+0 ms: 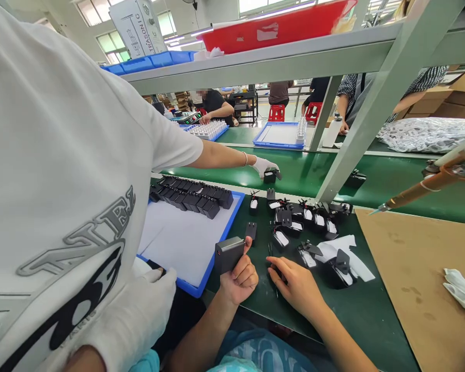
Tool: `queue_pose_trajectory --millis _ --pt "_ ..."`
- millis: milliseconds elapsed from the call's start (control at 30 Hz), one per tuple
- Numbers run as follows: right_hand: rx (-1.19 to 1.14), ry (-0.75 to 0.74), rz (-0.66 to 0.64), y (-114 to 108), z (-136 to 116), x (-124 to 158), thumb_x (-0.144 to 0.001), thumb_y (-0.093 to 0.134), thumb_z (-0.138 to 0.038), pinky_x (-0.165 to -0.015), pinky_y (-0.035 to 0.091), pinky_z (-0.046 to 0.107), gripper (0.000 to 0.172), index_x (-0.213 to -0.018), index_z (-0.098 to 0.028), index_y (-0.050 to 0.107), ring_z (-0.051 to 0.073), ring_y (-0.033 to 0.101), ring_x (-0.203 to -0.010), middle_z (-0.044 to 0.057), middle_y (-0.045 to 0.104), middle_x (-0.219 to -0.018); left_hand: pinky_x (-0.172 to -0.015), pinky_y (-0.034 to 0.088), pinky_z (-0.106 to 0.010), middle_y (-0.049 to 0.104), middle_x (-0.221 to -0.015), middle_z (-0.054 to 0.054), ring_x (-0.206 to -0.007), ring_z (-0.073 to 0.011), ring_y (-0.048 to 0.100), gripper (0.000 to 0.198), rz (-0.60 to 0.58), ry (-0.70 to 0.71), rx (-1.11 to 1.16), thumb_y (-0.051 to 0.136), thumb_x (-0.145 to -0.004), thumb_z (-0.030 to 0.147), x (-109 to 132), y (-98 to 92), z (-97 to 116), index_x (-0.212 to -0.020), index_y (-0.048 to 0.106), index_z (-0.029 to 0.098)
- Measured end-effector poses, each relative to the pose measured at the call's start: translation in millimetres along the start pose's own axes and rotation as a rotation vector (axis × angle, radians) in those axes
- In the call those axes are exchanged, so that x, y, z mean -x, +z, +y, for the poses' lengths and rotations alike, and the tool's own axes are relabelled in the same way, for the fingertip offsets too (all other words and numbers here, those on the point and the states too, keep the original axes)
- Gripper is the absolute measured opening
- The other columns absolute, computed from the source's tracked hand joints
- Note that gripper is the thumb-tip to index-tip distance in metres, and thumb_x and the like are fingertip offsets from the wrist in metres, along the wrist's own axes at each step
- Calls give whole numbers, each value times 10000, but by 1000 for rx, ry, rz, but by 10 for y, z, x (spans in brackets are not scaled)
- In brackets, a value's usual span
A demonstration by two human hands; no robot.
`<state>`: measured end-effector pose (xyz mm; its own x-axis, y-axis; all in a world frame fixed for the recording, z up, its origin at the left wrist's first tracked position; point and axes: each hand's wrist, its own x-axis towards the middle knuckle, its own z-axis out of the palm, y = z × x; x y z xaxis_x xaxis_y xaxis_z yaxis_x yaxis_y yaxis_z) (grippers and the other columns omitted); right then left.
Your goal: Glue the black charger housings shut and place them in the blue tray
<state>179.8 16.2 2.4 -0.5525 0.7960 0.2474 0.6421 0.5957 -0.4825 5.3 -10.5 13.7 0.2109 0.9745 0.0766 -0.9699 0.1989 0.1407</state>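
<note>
My left hand [240, 281] is closed round a dark, box-shaped power adapter [229, 254], raised above the bench edge. Low over the bench, my right hand [296, 284] has its thumb and fingertips together on slim dark tweezers [270, 250]. Part of the tweezers is hidden by the fingers. A small black plug piece [251, 232] lies just beyond the adapter. Past my right hand are several opened black adapter cases [281, 237] with white inserts and thin wires. One more opened case [343, 268] rests on white paper [362, 258].
A co-worker's white-gloved hand [262, 166] holds a black case over the green conveyor [225, 173]; their body fills the left. A blue-rimmed tray [201, 287] carries rows of black adapters. Brown board [395, 258], a hanging tool [422, 188] and a shelf post [356, 139] stand right.
</note>
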Motion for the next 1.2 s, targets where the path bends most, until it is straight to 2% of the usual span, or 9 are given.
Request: queue_pose_trajectory --millis 233,400,533,700,833,1033,1200 --pt "13 9 -11 29 -44 23 -956 446 -270 -636 519 276 256 -1143 -212 611 172 688 -762 38 709 -913 -316 -28 -153 83 -417 143 -310 -22 -51 235 -13 -38 -158 599 -868 201 8 -42 49 -1103 590 220" --pt "8 6 -13 23 -63 15 -953 448 -259 -658 523 276 257 -1150 -212 607 175 692 -794 39 709 -926 -326 24 -163 110 -433 139 -322 -30 -10 266 -59 -26 -225 605 -882 274 -18 -108 106 -1137 582 200" --pt "6 7 -16 23 -55 15 -950 452 -257 -662 522 277 256 -1148 -214 609 175 692 -798 36 707 -919 -346 66 -173 139 -441 125 -336 -43 12 232 -46 -8 -255 485 -956 292 -47 -92 168 -1139 587 192" --pt "7 -4 -8 36 -46 19 -951 451 -260 -657 519 267 258 -1146 -209 612 170 693 -796 42 707 -916 -374 107 -197 169 -455 105 -374 -61 37 434 39 10 -297 361 -979 508 -79 9 255 -1081 617 172" --pt "11 -12 -9 39 -23 10 -954 438 -260 -653 523 269 263 -1145 -212 611 172 693 -796 44 708 -915 -372 124 -195 203 -451 102 -369 -59 63 516 65 24 -379 396 -923 616 -124 35 300 -1058 624 174" --pt "4 -14 -31 27 23 -13 -955 433 -256 -664 531 271 267 -1153 -211 606 180 698 -815 49 710 -930 -375 144 -190 305 -465 89 -365 -55 119 484 65 59 -480 488 -882 621 -147 -20 329 -1051 619 187" --pt "10 -3 -55 26 29 -15 -960 422 -265 -662 533 276 271 -1150 -205 606 184 697 -813 52 705 -919 -381 186 -188 355 -480 82 -355 -50 205 485 127 69 -551 548 -852 616 -109 -62 327 -1039 612 173"
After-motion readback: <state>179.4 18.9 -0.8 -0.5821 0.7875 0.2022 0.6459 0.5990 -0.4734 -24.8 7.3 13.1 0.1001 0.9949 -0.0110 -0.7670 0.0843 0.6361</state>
